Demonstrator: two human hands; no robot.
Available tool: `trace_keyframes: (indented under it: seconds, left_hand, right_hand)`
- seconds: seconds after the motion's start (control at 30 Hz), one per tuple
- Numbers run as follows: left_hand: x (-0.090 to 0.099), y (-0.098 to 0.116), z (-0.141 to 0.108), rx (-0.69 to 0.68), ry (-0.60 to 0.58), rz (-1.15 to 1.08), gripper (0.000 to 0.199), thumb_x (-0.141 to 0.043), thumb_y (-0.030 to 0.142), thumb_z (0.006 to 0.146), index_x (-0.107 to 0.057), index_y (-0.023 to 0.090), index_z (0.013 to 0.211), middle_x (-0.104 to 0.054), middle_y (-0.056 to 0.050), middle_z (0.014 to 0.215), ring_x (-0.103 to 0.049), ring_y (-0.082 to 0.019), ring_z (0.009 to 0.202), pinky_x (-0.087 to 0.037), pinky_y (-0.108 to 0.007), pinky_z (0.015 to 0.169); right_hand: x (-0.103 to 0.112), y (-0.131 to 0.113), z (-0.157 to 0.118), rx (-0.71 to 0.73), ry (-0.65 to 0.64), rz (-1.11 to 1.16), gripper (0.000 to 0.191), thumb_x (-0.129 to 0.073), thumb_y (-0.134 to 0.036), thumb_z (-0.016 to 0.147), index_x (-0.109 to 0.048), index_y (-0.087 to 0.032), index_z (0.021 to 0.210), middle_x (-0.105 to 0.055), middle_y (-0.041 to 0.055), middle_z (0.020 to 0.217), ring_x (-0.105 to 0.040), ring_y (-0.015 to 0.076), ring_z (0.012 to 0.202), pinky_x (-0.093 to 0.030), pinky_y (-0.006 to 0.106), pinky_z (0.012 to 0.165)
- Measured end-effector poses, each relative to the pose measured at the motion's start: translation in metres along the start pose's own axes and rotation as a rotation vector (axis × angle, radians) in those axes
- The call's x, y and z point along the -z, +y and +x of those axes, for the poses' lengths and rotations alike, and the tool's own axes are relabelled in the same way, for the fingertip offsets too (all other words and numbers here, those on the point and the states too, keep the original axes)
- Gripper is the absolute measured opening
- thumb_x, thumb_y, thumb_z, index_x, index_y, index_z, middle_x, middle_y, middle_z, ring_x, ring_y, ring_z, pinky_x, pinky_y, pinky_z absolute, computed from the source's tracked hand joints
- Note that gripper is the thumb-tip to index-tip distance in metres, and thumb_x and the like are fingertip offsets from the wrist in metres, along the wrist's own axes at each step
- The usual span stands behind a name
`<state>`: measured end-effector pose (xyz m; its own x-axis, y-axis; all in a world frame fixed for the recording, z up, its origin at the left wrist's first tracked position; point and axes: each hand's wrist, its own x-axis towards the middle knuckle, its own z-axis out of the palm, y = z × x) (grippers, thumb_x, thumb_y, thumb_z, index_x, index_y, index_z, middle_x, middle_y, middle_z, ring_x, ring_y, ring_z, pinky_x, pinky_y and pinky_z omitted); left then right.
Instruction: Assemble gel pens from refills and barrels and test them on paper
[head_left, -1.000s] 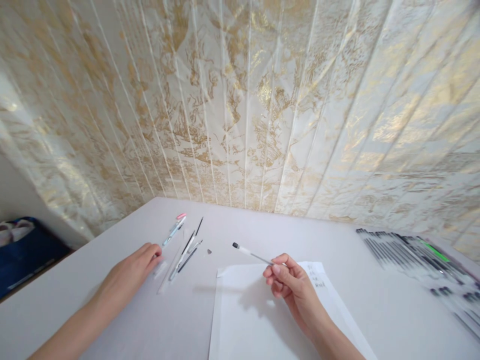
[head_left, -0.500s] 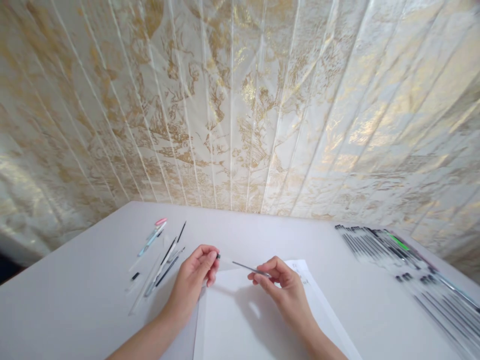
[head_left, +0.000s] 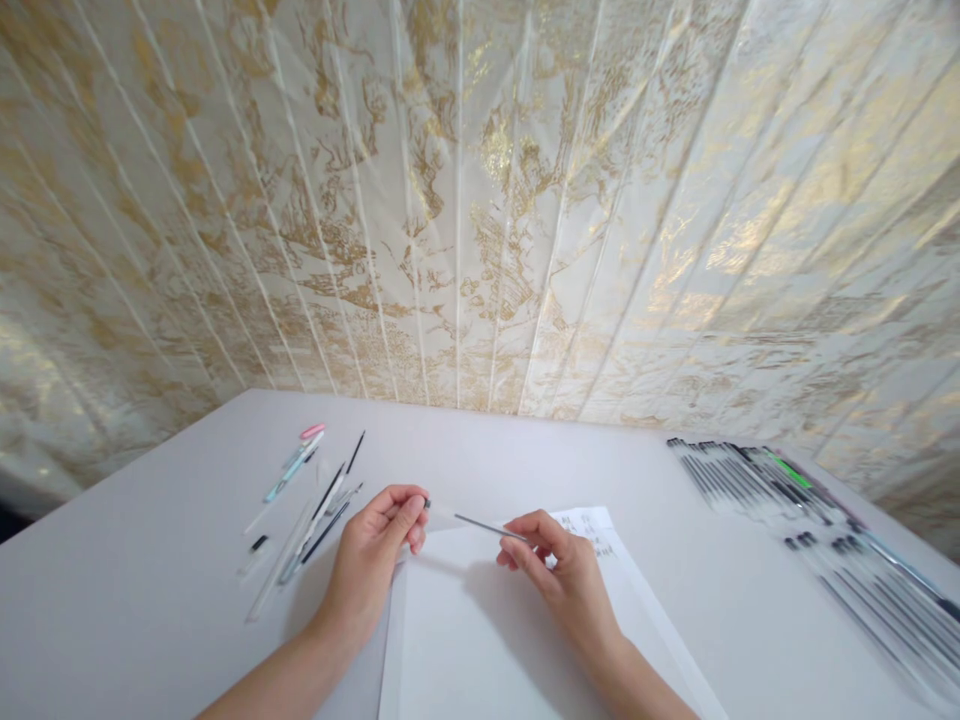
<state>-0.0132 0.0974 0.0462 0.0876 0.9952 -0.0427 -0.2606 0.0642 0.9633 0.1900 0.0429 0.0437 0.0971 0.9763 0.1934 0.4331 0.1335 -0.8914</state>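
Left-side bits: pink piece (head_left: 313, 431), light blue pen (head_left: 289, 475), a scatter of thin tubes and refills, plus a black cap (head_left: 259, 544); all lay left of centre in the frame.
Left hand (head_left: 377, 538): just below frame centre, thumb and fingers pinching a small dark piece (head_left: 427, 503); most of it was hidden in my grip.
Gap: faint, pale stretch between dark piece and rod; couldn't tell whether clear plastic joined them.
Thin dark rod (head_left: 486, 526): lower centre, slanting down to the right into my right fingers, free end towards the left hand.
Handling: I judged it light, fairly stiff, smooth enough to roll, likely to bend if forced sideways. Best hold: fingertip pinch along the shaft, off the end.
Right hand (head_left: 555, 558): thumb and fingers closed on the rod's right part, above the paper (head_left: 465, 650).
Right-side pens: row of pens (head_left: 716, 475) with a green strip (head_left: 791, 470), right edge area.
Delta: a second back, left hand was at the left-side bits and a black-capped end showed on the right hand's piece; now both hands faced each other.
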Motion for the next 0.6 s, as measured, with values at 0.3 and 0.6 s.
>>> trace_keyframes:
  seconds: [0.3, 0.6]
  left_hand:
    - [0.0012, -0.0005, -0.001, -0.031, 0.013, 0.063, 0.029, -0.07, 0.046, 0.078, -0.063, 0.018, 0.079, -0.057, 0.005, 0.06, -0.047, -0.007, 0.052, -0.036, -0.021, 0.054]
    - [0.0027, -0.0045, -0.0019, 0.034, 0.022, -0.005, 0.03, -0.071, 0.044, 0.076, -0.06, 0.017, 0.074, -0.055, 0.006, 0.059, -0.044, -0.006, 0.048, -0.038, -0.02, 0.051]
  right_hand:
    - [0.0009, -0.003, -0.0029, 0.069, -0.029, -0.197, 0.032, -0.045, -0.044, 0.094, -0.056, -0.022, 0.073, -0.066, -0.0025, 0.061, -0.05, 0.0127, 0.05, -0.035, 0.023, 0.052]
    - [-0.0032, 0.0029, -0.0042, 0.366, 0.111, -0.202, 0.006, -0.056, -0.02, 0.089, -0.055, -0.023, 0.084, -0.061, -0.001, 0.072, -0.055, 0.0145, 0.064, -0.044, 0.023, 0.06]
